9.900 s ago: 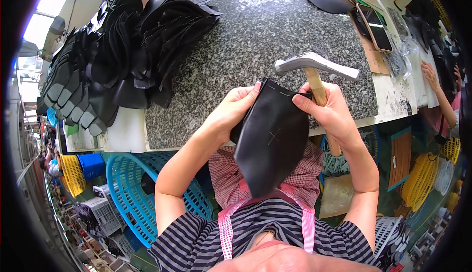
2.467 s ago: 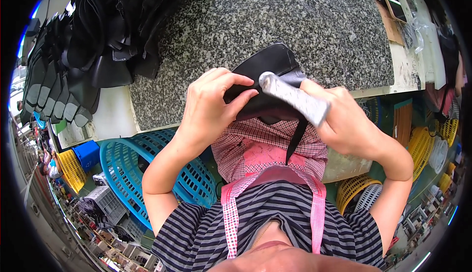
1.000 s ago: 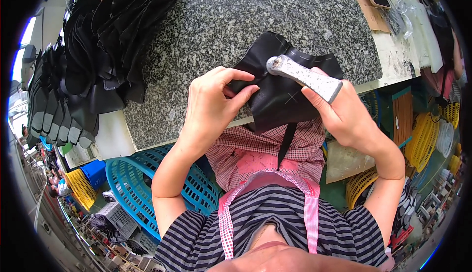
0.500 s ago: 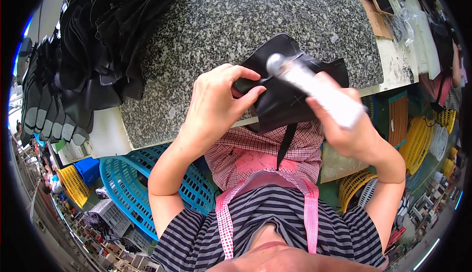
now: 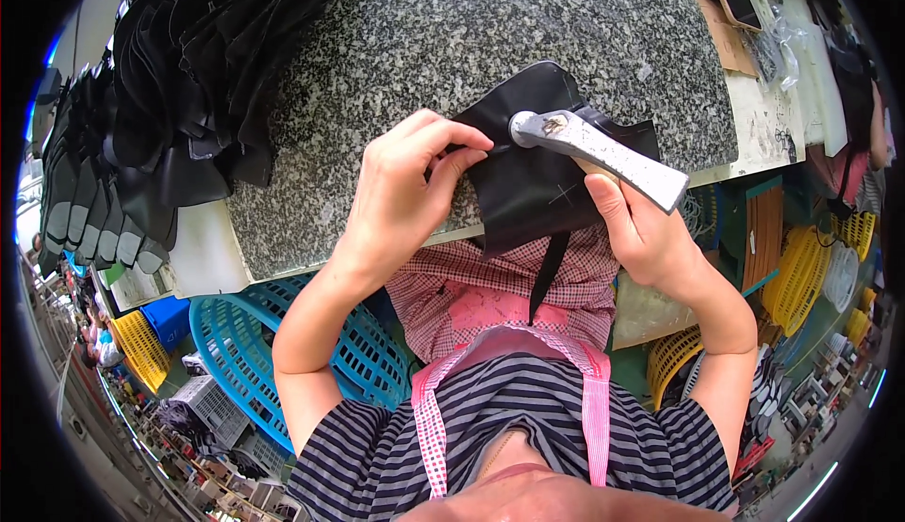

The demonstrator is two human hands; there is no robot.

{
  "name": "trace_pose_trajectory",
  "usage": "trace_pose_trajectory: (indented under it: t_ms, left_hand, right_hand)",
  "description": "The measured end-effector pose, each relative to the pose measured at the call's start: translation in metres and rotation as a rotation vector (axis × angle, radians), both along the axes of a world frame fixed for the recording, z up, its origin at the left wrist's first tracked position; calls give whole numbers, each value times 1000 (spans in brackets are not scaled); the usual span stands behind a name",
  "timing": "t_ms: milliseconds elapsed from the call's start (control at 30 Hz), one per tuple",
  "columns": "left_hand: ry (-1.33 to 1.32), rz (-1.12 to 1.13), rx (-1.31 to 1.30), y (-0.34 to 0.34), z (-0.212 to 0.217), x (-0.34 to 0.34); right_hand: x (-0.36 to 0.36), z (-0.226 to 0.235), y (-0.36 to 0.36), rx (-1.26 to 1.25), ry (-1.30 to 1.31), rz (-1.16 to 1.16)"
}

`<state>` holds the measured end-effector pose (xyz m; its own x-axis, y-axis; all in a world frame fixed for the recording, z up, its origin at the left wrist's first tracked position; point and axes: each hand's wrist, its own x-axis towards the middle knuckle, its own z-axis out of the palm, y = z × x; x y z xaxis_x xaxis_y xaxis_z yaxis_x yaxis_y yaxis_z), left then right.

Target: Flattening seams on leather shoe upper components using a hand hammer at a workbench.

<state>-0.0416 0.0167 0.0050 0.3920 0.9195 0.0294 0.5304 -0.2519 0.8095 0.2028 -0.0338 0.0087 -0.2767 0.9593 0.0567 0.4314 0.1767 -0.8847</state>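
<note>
Left hand is pinching the edge of a black leather piece, thumb and fingertips closed on its left side right where it lies on the speckled granite counter. Right hand is wrapped tight around the handle of a hammer, and the metal head sits just to the left of and above that hand, its round face resting on or hovering right at the top of the leather, can't quite tell if it's actually touching. That leather piece sits between the two hands, half on the counter and half hanging off the near edge, with a faint chalk cross marked on it just left of the right hand's thumb. A thin black strap dangles from under the leather, below both hands, over a checked apron. Way off to the upper left of the left hand there's a big heap of black leather pieces piled on the counter, plus a row of grey-tipped ones fanned out further left. Below the left forearm is a blue plastic basket on the floor, and yellow baskets sit out past the right hand. Up beyond the right hand, at the far corner, there's a brown board and some clear plastic.
</note>
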Motion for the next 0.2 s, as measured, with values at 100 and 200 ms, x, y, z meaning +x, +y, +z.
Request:
trace_pose_trajectory:
  t_ms: [100,200]
  left_hand:
    - [-2,-52,92,8,-10,-3]
    - [44,-107,118,8,-9,-4]
  right_hand:
    - [4,-6,-3,-24,3,12]
    - [4,-6,-3,7,9,16]
